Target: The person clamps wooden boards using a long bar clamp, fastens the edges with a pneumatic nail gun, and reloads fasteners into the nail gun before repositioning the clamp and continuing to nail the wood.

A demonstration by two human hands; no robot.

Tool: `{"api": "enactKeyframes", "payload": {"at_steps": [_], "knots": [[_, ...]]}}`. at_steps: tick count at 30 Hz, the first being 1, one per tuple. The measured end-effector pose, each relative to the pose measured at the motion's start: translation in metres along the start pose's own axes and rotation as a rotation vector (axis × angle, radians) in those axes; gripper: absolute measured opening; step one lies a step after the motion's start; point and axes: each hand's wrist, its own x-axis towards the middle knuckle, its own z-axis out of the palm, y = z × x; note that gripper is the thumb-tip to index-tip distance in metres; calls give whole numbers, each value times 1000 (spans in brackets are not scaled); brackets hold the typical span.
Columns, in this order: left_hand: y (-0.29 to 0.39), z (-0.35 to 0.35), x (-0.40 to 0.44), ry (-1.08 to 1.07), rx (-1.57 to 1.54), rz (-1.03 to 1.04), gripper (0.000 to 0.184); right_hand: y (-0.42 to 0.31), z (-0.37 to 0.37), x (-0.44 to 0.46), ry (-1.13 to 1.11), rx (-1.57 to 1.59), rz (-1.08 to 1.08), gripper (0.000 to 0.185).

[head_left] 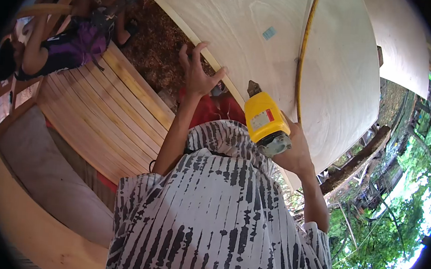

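A large pale plywood sheet (337,68) stretches out in front of me, with a lighter strip along its left edge. My left hand (198,76) is at that edge, its fingers spread and some tips touching it. In my right hand (294,147) is a yellow nail gun (264,117), its grip partly hidden by my fingers. The tool has a dark metal nose at the upper end and a black and grey part at the lower end. A yellow hose (305,46) runs over the sheet down to my right hand. A small blue label (268,33) is on the plywood.
Slatted wooden boards (103,96) lie at the left, beside brown ground (154,40). A person in purple and black (77,45) is at the upper left. Curved wooden panels (48,168) rise at lower left. Logs (356,162) and foliage show at the right.
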Motion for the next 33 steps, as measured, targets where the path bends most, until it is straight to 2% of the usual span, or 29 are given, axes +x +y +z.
{"api": "enactKeyframes", "payload": {"at_steps": [3, 7, 10, 12, 14, 16, 17, 18, 20, 22, 23, 25, 28, 33], "knots": [[-7, 0, 1, 22, 20, 50, 92, 8, 11, 11, -28, -145, -112, 55], [-18, 6, -1, -3, -72, 58, 93, 5, 32, 33, -90, -234, -39, 47], [-13, 7, -1, 8, -28, -12, 94, 5, 41, 48, -42, -208, 26, 37], [-11, 5, 0, -2, -39, 46, 94, 21, 45, 56, -54, -157, 16, 37], [-9, 5, -1, -16, -45, -16, 94, 31, 42, 65, -76, -104, 6, 36], [-6, 2, -4, -27, -46, -83, 94, 41, 37, 75, -132, -80, -128, 39], [-3, 1, -3, -30, -31, -61, 95, 45, 37, 78, -60, -77, -239, 30], [-4, 2, -2, -21, -12, -53, 95, 42, 35, 78, -70, -78, -239, 30], [-3, 4, -1, -2, 26, -39, 95, 34, 27, 77, -6, 54, 10, 31], [0, 4, 1, 23, 6, 20, 94, 17, 20, 78, -63, 79, 109, 33], [1, 3, -1, 34, 6, 9, 94, 14, 21, 77, -35, 98, 109, 35], [12, -5, -1, 22, 207, 50, 98, 14, 22, 77, -24, 108, 104, 37], [4, -2, -1, 40, 95, 56, 99, 20, 27, 79, -80, 39, 168, 40], [6, -3, 0, 62, 94, 66, 101, 9, 27, 77, -71, 60, 201, 40]]}}
